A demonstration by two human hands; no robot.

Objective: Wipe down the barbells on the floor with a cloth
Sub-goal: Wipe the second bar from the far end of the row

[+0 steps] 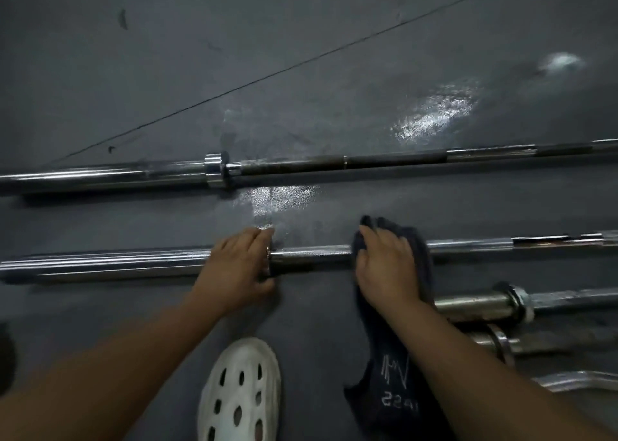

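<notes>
Two long chrome barbells lie side by side on the dark floor. The near barbell [314, 256] runs across the middle of the view; the far barbell [301, 165] lies above it. My left hand [239, 266] grips the near barbell at its collar, where the thick sleeve meets the thin shaft. My right hand [384, 266] holds a dark cloth [394, 373] wrapped over the shaft just right of that. The cloth's loose end, with white print, trails down under my forearm.
Shorter bars with collars [495, 305] are stacked at the right edge, close to my right wrist, and a curved bar [575, 378] lies below them. My white perforated shoe [239, 390] stands at the bottom centre. The grey floor [301, 72] shows glossy wet patches.
</notes>
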